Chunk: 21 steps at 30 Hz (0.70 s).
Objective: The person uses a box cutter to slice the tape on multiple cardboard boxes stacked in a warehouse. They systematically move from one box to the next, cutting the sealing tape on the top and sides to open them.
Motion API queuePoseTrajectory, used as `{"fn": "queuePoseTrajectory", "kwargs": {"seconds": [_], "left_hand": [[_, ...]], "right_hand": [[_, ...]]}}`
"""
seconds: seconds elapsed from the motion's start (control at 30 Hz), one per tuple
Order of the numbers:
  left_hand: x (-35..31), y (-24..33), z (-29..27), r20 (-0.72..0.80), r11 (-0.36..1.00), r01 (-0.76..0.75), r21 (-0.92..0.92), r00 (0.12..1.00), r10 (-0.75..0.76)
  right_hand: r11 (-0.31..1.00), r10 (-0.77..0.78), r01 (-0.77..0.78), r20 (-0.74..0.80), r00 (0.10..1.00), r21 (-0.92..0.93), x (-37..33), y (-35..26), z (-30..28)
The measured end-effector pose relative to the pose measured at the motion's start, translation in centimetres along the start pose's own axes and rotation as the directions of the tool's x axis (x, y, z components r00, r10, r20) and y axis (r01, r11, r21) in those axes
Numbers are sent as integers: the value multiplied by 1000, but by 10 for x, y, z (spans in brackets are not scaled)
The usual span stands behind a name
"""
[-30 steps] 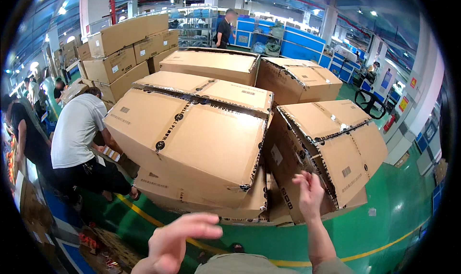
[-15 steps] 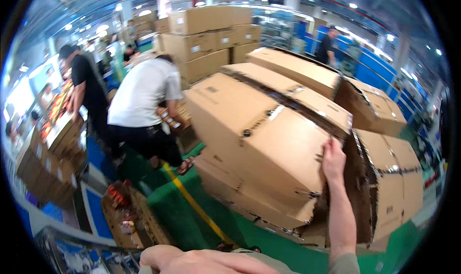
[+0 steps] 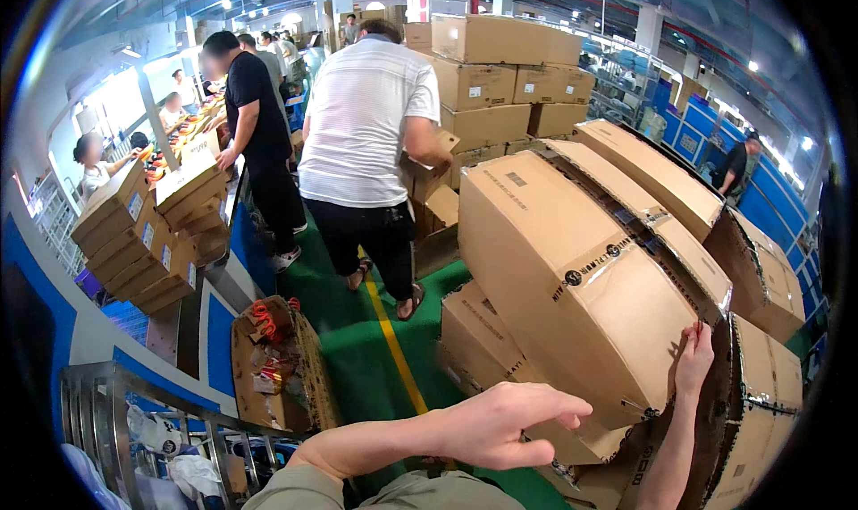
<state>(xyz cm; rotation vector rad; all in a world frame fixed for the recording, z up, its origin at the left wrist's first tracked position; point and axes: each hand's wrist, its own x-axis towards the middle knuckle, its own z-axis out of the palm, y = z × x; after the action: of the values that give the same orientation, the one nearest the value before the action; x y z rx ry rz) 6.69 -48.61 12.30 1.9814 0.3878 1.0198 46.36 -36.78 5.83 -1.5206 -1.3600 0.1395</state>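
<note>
A large brown cardboard box [image 3: 545, 210], sealed with tape, lies tilted on top of another carton [image 3: 487, 340] in front of me to the right. My right hand [image 3: 695, 360] reaches up to its near right edge, the fingers closed on that edge. My left hand [image 3: 509, 423] hangs in the air before the box's lower near side, fingers stretched out and thumb apart, with nothing in it. More big cartons [image 3: 760, 403] stand right beside my right forearm, their sides dark inside the gap.
A person in a white shirt [image 3: 366, 121] stands ahead by stacked cartons [image 3: 478, 85]. Another in black [image 3: 250, 126] is at a conveyor with small boxes [image 3: 134, 242]. An open scrap carton [image 3: 313, 367] and metal rack [image 3: 107, 421] are at left; a yellow line [image 3: 391, 345] crosses the green floor.
My left hand has risen from the lower edge toward the box. My right hand keeps its hold. The view has turned left, and the person in white has straightened up.
</note>
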Motion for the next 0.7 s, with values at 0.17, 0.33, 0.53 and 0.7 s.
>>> {"fn": "queuePoseTrajectory", "kwargs": {"seconds": [0.17,0.33,0.53,0.7], "left_hand": [[0,-37,-2,-2,972,220,80,975,-220],[-1,-64,0,45,921,371,120,925,-378],[-13,-90,-7,66,879,408,248,898,-436],[-10,-101,-33,34,814,517,266,839,-544]], "right_hand": [[995,-88,88,6,996,-51,4,8,0],[996,-78,78,-1,997,-44,4,11,-1],[995,-74,77,38,997,-70,1,9,-3],[964,243,-243,10,970,111,-6,-16,0]]}}
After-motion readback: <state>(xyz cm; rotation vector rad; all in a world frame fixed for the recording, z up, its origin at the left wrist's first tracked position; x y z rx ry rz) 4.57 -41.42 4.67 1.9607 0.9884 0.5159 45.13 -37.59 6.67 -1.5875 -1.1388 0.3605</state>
